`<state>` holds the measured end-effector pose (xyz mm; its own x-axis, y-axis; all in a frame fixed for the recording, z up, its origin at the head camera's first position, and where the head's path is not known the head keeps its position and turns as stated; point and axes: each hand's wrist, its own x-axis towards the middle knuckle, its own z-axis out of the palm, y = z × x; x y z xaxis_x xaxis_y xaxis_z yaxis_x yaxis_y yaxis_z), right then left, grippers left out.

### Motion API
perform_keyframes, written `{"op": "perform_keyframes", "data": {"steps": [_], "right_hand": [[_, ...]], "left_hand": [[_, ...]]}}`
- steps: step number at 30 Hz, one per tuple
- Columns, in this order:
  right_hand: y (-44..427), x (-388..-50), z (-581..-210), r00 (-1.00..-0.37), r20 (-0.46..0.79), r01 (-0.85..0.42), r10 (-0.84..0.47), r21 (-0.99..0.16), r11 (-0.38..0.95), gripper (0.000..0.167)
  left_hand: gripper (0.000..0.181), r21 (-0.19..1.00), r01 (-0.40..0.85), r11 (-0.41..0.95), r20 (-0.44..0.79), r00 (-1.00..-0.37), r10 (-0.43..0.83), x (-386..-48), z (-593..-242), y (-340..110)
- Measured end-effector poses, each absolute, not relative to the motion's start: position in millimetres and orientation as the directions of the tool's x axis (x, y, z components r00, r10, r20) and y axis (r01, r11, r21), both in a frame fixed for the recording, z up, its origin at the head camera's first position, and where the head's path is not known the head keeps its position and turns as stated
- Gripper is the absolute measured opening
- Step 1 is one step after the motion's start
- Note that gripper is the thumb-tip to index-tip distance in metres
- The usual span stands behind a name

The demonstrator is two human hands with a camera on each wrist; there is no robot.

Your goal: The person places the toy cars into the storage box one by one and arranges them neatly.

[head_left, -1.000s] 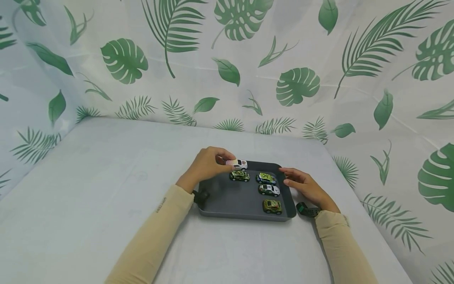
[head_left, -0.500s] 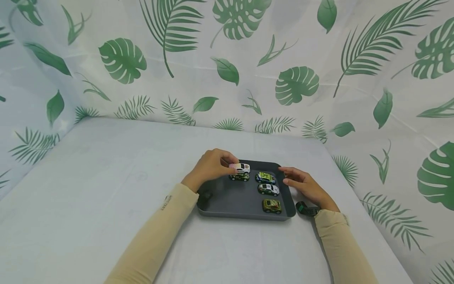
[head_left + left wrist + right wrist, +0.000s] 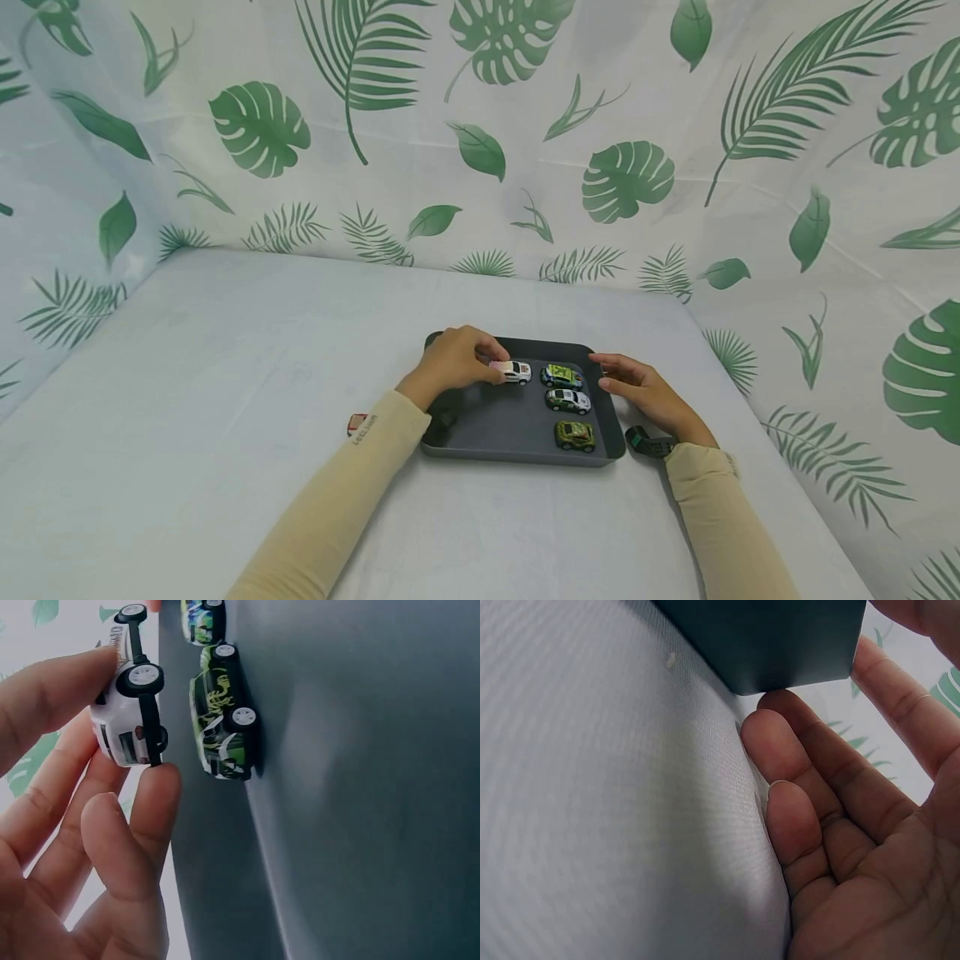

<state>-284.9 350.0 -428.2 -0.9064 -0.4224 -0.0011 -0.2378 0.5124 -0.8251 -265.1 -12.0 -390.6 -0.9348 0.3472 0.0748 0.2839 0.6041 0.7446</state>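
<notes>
My left hand (image 3: 457,362) pinches a white toy car (image 3: 516,372) between thumb and fingers, over the back of a dark grey tray (image 3: 487,437). Seen from the left wrist, the same white car (image 3: 127,712) is raised beside a green-and-black toy car (image 3: 225,712), which is hidden in the head view. To its right in the tray stand a green-and-blue toy car (image 3: 561,376), a white-and-green one (image 3: 567,402) and a camouflage one (image 3: 575,436). My right hand (image 3: 651,396) rests at the tray's right wall, fingers loosely bent and touching its outside.
A red toy car (image 3: 356,424) lies on the white table (image 3: 225,375) left of the tray, partly covered by my left sleeve (image 3: 360,475). A leaf-patterned cloth (image 3: 420,167) hangs behind and beside the table.
My left hand has brought the white car down and slightly right, from the tray's back edge to over the green-and-black car. A red car now shows beside the left sleeve. The right hand stays put.
</notes>
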Motion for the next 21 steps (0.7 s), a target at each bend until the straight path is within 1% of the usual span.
{"op": "perform_keyframes", "data": {"steps": [9, 15, 21], "right_hand": [[351, -285, -429, -0.905, -0.002, -0.235, -0.424, -0.830, 0.505, 0.053], [350, -285, -429, -0.905, -0.002, -0.237, -0.425, -0.829, 0.507, 0.053], [350, -285, -428, -0.905, -0.002, -0.238, -0.425, -0.826, 0.511, 0.053]], "left_hand": [[0.022, 0.698, 0.243, 0.674, 0.013, -0.945, 0.327, -264, -395, -6], [0.023, 0.653, 0.240, 0.718, -0.013, -0.945, 0.328, -262, -396, -1], [0.023, 0.632, 0.239, 0.737, -0.027, -0.944, 0.330, -260, -395, 3]]}}
